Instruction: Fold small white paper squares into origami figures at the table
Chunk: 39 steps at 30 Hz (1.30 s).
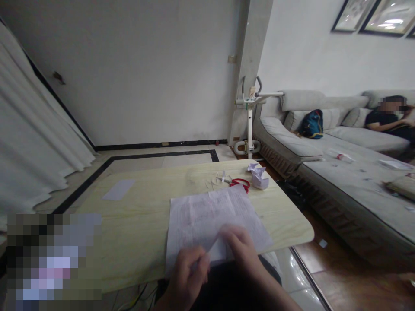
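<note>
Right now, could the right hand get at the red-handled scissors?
Probably yes: the red-handled scissors lie at the far edge of the printed sheet, and nothing upright seems to block the way over it from the right hand.

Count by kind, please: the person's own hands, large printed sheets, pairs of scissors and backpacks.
Hands, left hand and right hand: 2
Large printed sheet: 1
Red-handled scissors: 1
Backpack: 1
Total: 5

The left hand (192,268) is curled, fingers bent inward, near the blurred right hand (240,245).
</note>
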Motion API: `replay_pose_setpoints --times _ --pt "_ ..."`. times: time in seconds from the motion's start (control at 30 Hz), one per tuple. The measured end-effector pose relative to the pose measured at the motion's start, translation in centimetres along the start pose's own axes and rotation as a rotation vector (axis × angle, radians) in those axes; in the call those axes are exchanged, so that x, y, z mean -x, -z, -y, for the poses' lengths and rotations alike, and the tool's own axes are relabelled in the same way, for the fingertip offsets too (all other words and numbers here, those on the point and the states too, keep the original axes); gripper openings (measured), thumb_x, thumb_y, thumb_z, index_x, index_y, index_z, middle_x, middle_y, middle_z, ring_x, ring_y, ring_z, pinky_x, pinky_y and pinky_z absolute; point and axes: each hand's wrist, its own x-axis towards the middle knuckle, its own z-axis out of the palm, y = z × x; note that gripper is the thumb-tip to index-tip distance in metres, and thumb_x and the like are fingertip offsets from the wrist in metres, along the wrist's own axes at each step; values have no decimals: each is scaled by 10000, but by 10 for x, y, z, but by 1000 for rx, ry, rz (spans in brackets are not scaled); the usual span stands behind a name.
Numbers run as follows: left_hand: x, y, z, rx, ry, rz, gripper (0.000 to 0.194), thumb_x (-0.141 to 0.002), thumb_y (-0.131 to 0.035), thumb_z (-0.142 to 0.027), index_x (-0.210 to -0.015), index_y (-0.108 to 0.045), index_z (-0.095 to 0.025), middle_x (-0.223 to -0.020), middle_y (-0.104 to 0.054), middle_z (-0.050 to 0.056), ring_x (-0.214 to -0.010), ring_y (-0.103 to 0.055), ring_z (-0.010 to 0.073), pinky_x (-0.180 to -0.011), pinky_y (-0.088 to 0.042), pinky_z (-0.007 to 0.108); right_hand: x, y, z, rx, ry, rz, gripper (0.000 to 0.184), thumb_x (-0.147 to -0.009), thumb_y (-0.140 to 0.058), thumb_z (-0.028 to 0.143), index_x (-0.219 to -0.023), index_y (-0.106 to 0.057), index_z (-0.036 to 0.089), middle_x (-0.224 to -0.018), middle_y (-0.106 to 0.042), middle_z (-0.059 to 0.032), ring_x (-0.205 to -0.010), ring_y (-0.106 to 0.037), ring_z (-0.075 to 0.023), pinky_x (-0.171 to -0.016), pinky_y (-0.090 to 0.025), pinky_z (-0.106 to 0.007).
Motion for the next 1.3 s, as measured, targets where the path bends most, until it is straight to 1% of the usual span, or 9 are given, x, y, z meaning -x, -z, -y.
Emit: replay_pose_setpoints --times 0.2,0.3,0.43,0.6,0.7,0.8,1.0,1.13,1.3 --pt "-6 3 -6 -36 -26 15 414 -918 -460 -455 -584 -534 -222 -539 -540 -13 -558 -569 155 -603 -499 239 -3 4 1 42 66 -16 304 -783 -533 322 -519 -555 174 -525 -449 18 -551 -423 -138 -521 -342 -250" --pt "-11 3 -10 -65 -49 2 288 -906 -510 -413 -715 -602 -218 -634 -625 -4 -620 -613 167 -600 -513 236 -3 6 2 57 64 -52 307 -781 -525 329 -530 -586 163 -523 -443 18 -536 -413 -134 -502 -327 -247" --pt "-15 2 -12 -43 -75 74 172 -905 -546 -348 -898 -657 -216 -801 -721 21 -725 -679 176 -674 -539 240 -1 5 4 107 69 -57 310 -782 -539 342 -553 -619 149 -531 -453 16 -549 -422 -135 -515 -325 -250" --pt "-17 0 -9 64 33 108 253 -919 -521 -370 -797 -653 -191 -652 -698 10 -576 -659 159 -538 -513 217 0 0 1 90 45 1 314 -803 -596 383 -581 -580 162 -533 -450 34 -531 -419 -119 -501 -321 -234" --pt "-17 0 -9 77 29 97 263 -915 -532 -375 -791 -665 -185 -643 -705 17 -566 -657 158 -536 -516 221 -1 -1 -4 59 -6 67 305 -785 -648 424 -633 -590 166 -529 -488 36 -496 -434 -114 -475 -321 -225" --pt "-16 0 -8 79 26 79 272 -919 -526 -377 -790 -671 -186 -637 -707 18 -556 -661 159 -529 -529 223 -2 -1 -7 24 -8 44 335 -775 -671 454 -619 -585 170 -519 -478 44 -488 -425 -109 -470 -319 -221" --pt "-15 -2 1 44 -40 -12 212 -874 -597 -342 -997 -700 -202 -968 -773 73 -900 -725 224 -769 -591 288 -2 3 -5 96 58 -12 351 -804 -651 443 -602 -576 166 -546 -475 41 -535 -436 -118 -513 -349 -232" --pt "-17 -1 -5 120 10 39 231 -883 -568 -354 -956 -706 -184 -834 -783 66 -690 -732 197 -602 -596 259 -2 2 -3 97 52 -17 353 -812 -641 449 -609 -566 169 -550 -477 36 -540 -446 -123 -513 -360 -233" --pt "-18 1 -14 168 31 -18 255 -888 -560 -383 -918 -701 -172 -736 -770 52 -519 -668 157 -498 -561 238 -3 -1 -12 -7 -24 43 367 -760 -699 489 -642 -572 165 -562 -495 35 -542 -467 -125 -520 -384 -239"
